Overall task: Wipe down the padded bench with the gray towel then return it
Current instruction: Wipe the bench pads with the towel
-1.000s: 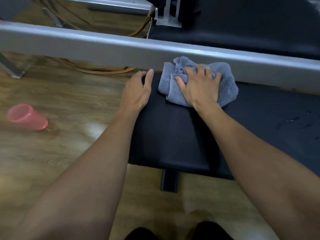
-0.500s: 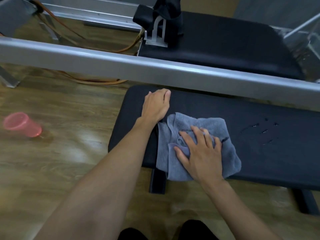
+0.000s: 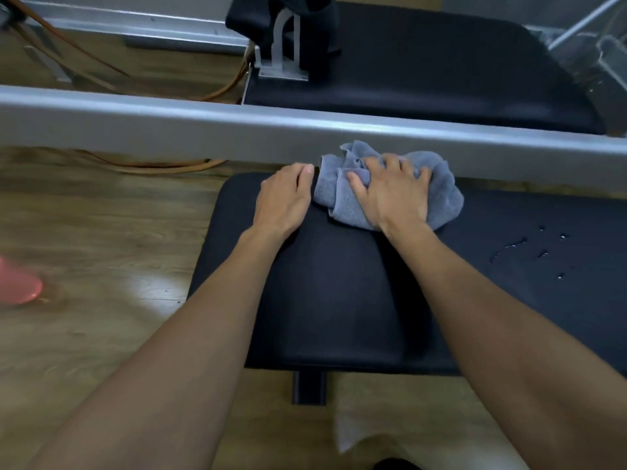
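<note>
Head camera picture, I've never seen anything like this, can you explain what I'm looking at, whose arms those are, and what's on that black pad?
The camera sits on a person's head and looks down, so the two bare arms are the wearer's own. The black pad is a padded bench standing on a wooden floor. The right hand presses flat on a crumpled gray towel at the bench's far edge, right under a silver metal rail. The left hand rests on the bench beside the towel and holds nothing. Water drops lie on the bench to the right, not yet wiped. A pink cup sits on the floor at left.
</note>
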{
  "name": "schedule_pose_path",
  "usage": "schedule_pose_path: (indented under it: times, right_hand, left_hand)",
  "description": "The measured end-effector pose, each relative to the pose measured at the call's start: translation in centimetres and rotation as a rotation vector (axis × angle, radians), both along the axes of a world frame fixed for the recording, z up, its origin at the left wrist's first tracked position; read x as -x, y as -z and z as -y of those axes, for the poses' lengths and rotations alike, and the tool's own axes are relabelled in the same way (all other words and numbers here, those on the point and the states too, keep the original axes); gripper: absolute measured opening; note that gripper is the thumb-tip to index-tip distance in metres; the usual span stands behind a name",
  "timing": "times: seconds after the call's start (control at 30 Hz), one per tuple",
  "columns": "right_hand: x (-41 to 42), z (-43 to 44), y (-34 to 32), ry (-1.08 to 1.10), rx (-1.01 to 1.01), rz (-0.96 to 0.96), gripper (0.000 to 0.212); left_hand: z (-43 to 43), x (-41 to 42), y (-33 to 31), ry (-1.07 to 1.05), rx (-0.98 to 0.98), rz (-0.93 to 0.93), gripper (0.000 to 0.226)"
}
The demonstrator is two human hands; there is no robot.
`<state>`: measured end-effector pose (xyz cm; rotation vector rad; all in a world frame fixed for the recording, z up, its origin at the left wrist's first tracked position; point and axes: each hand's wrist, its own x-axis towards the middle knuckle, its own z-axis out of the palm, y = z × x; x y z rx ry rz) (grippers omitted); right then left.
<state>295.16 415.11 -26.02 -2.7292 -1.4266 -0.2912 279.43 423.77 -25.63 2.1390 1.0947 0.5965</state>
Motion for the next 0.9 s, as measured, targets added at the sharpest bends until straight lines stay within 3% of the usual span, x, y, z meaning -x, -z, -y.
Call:
schedule_pose_path:
  times: [0.1,0.23,0.5,0.77,0.9]
  right_hand:
    - [1.6,3.0,-0.2,-0.03,-0.026,-0.048,0.055]
    - [4.7,9.7,-0.5,-0.039,-0.039,-0.072,0.054]
    - [7.9,19.3,-0.2,-0.087,-0.034,-0.023,0.054]
    - [6.4,18.1,-0.1,-0.118,-0.023,-0.048,0.052]
    - [2.9,13.9,0.2,-0.129,-0.057,-0.031,0.053]
  left_hand:
    - [0.2,-0.2,-1.1,0.046,0.072,-0.087,0.041]
    - [1.7,-0.8,-1.4,0.111,-0.043,-0.169,0.041]
    - [5.6,-4.7,-2.7,0.155,0.05,-0.156,0.049]
    - [4.3,-7.4,0.4,0.048,-0.233,-0.194,0.046]
    - [2.7,-8.0,0.9,0.02,-0.164,-0.156,0.06]
